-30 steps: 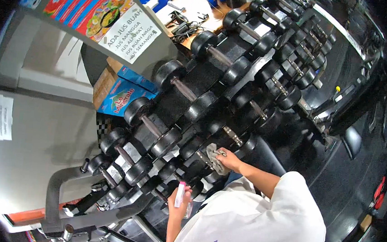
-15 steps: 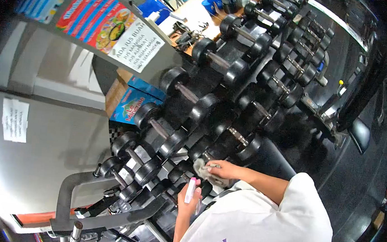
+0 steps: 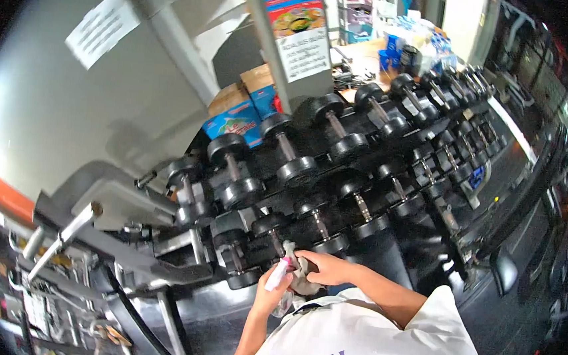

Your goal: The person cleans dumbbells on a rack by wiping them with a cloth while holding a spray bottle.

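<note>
- Left hand [image 3: 268, 292]: low centre of the frame, fingers closed around a spray bottle [image 3: 279, 274] with a white and pink top; the top tilts toward the upper right.
- Right hand [image 3: 327, 269]: just right of the left hand, clamped on a grey cloth [image 3: 303, 278]; part of the cloth hangs below the fingers.
- Hand spacing: near each other, cloth and bottle top side by side; whether these two touch, cannot tell.
- Cloth position: lower centre of the frame, its upper end at the near end of a lower-row dumbbell [image 3: 269, 226]. Contact is hard to make out.
- Upper-row dumbbells [image 3: 287, 148]: black round heads, greyish handles, running from centre left to upper right.
- Lower row: similar dumbbells, several handles shinier.
- Desk [image 3: 363, 53]: behind the upper row, with blue cups [image 3: 390, 55] and dark cables.
- Blue and brown boxes [image 3: 236, 124]: upper centre-left, left of a poster [image 3: 299, 20].
- Paper sheet [image 3: 103, 30]: on the grey wall, upper left.
- Metal machine frame [image 3: 118, 248]: left and lower left.
- White shirt [image 3: 378, 335]: bottom centre, blue-purple lettering.
</note>
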Demonstrator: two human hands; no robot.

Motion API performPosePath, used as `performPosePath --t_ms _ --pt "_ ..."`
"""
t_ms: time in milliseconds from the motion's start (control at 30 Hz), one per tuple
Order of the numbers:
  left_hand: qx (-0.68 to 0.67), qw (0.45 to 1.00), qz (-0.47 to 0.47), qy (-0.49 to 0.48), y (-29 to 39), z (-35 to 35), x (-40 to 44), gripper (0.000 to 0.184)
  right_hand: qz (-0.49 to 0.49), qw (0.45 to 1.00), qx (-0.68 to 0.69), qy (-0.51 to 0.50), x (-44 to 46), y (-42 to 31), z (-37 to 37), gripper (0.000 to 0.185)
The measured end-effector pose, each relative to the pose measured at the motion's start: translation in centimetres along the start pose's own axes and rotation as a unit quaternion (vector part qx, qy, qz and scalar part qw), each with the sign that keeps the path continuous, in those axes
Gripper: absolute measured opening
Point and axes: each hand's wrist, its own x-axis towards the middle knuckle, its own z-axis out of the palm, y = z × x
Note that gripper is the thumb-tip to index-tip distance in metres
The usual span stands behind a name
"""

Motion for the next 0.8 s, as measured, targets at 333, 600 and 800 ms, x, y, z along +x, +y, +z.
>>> performPosePath --t_ms 333,600,800 --pt "-0.061 0.994 0.053 0.070 -2.6 -3.0 -9.8 0.029 -0.070 0.987 -0.105 0.103 -3.4 -4.0 7.3 0.046" --pt "-0.039 0.990 0.094 0.099 -2.5 -4.2 -10.5 0.023 0.007 0.951 -0.251 0.180 -6.9 -2.9 7.6 0.036" --pt "-0.015 0.984 0.093 0.148 -2.0 -4.8 -10.1 0.021 -0.107 0.945 -0.216 0.221 -7.7 -1.9 7.4 0.032"
